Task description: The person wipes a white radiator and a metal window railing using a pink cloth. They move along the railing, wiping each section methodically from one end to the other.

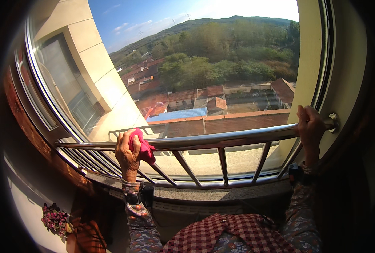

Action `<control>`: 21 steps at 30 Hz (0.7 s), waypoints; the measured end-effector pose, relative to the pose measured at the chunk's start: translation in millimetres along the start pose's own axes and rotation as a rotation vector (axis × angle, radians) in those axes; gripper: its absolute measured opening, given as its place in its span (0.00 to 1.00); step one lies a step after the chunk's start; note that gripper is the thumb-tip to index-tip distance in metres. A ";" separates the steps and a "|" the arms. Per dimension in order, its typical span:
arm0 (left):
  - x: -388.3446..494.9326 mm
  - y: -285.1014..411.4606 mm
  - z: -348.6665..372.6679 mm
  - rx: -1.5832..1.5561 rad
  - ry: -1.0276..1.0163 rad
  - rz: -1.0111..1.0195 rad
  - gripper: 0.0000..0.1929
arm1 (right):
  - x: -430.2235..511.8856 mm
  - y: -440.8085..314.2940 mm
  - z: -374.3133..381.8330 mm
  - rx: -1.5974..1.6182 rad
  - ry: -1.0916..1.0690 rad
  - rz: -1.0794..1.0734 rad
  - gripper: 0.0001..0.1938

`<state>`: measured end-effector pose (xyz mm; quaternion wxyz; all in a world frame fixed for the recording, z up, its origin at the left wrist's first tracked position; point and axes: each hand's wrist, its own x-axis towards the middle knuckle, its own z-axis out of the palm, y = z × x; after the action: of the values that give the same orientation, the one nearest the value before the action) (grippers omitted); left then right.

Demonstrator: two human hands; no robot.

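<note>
A polished metal railing [219,140] with a thick top rail and thin upright bars runs across a window. My left hand [128,155] grips a crumpled red cloth [145,151] against the top rail, left of the middle. At the rail's right end, my right hand [310,126] is closed around the bar, close to its round wall mount [333,122]. Only its back and curled fingers show, and no cloth is seen in it. Both wrists bear dark straps over floral sleeves.
Below the railing runs a speckled stone sill [206,193]. Window glass and frames [42,76] stand at the left, a window frame [328,57] at the right. A potted plant with purplish leaves [55,219] is at the lower left. Rooftops and trees lie far below outside.
</note>
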<state>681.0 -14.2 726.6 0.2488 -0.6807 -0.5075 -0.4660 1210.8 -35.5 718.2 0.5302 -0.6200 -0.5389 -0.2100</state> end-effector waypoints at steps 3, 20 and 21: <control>-1.1 -17.9 -2.3 -0.020 0.040 -0.021 0.12 | 0.9 -9.4 -5.2 -0.038 -0.068 0.018 0.19; -3.1 107.3 37.7 -0.234 -0.024 0.246 0.22 | -44.0 -213.4 76.1 0.233 -0.305 -0.484 0.12; -5.2 93.5 32.4 -0.225 -0.035 0.240 0.21 | -45.3 -216.8 79.7 0.246 -0.297 -0.495 0.13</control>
<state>779.3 -24.0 720.3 0.2161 -0.7679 -0.3716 -0.4748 977.9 -16.3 746.1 0.4497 -0.4251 -0.7662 -0.1731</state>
